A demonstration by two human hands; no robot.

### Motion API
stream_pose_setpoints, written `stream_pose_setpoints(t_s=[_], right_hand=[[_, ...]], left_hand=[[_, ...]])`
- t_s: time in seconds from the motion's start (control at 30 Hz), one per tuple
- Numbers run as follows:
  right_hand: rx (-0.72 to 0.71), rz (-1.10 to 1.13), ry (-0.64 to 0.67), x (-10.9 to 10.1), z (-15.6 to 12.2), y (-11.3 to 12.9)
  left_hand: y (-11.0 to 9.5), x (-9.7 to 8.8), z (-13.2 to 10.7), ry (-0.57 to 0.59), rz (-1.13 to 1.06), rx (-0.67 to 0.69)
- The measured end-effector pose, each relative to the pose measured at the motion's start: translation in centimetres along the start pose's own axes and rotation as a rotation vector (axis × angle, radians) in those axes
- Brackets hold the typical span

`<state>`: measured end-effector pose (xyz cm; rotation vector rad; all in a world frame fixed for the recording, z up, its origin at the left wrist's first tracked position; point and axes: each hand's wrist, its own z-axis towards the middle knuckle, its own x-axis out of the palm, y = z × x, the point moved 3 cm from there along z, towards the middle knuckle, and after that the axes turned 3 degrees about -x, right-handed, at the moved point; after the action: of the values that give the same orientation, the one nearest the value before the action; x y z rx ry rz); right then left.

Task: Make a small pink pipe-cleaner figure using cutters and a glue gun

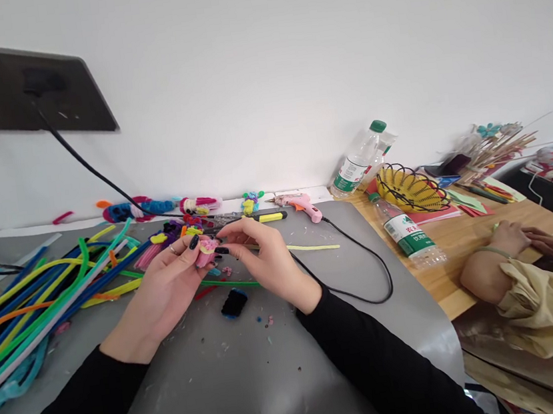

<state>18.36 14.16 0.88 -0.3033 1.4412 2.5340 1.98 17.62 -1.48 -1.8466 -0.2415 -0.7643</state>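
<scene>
My left hand (160,292) cups a small pink and yellow fuzzy pipe-cleaner piece (206,249) between thumb and fingers. My right hand (267,255) pinches the same piece from the right side, fingertips closed on it. Both hands hover just above the grey mat (216,375). A small black and blue pad (234,303) lies on the mat just below the hands. Both forearms are in black sleeves.
A heap of coloured pipe cleaners (39,290) fills the left. A pink glue gun (299,204) with its black cable (358,257) lies behind, beside finished figures (145,208). Two water bottles (405,235), a wire basket (408,189) and another person's arm (505,259) occupy the wooden table at right.
</scene>
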Motion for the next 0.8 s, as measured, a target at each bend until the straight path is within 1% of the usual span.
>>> stream_pose_setpoints(t_s=[0.13, 0.3, 0.5, 0.7, 0.8], right_hand=[[-0.049, -0.012, 0.041, 0.04, -0.07, 0.11], [0.005, -0.037, 0.096, 0.11, -0.05, 0.27], [0.016, -0.041, 0.090, 0.29, -0.19, 0.26], [0.018, -0.033, 0.058, 0.59, -0.51, 0.12], [0.018, -0.039, 0.032, 0.80, -0.64, 0.13]], left_hand=[[0.07, -0.10, 0.08, -0.035, -0.016, -0.002], [0.25, -0.59, 0.19, -0.065, 0.024, 0.014], [0.29, -0.66, 0.17, -0.127, 0.078, 0.064], [-0.14, -0.10, -0.26, -0.175, 0.182, 0.179], [-0.39, -0.26, -0.59, -0.234, 0.291, 0.291]])
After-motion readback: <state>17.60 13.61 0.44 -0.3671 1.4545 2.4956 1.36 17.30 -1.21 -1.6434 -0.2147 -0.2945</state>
